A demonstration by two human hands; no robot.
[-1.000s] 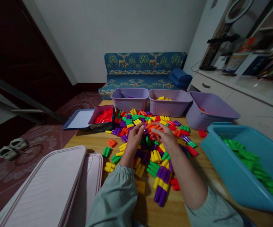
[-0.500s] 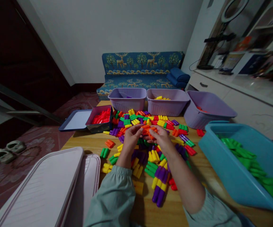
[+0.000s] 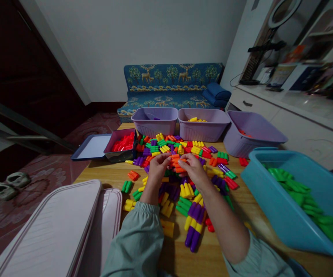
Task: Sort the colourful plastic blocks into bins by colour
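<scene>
Both my hands meet over a heap of coloured plastic blocks (image 3: 183,181) on a wooden table (image 3: 111,175). My left hand (image 3: 157,170) and my right hand (image 3: 193,169) are closed on the two ends of a cluster of orange blocks (image 3: 177,163), held just above the heap. Purple, yellow, green and red blocks lie under and around my wrists. A joined purple-and-yellow run (image 3: 194,223) lies near my right forearm.
Three lilac bins (image 3: 154,124) (image 3: 203,129) (image 3: 253,136) stand at the table's far edge. A blue tub (image 3: 270,192) with green blocks sits at the right. A small box of red blocks (image 3: 121,144) and pink lids (image 3: 53,231) are at the left.
My hands have drawn slightly toward me and closed together on the orange blocks, lifting them a little off the heap. The view has shifted slightly.
</scene>
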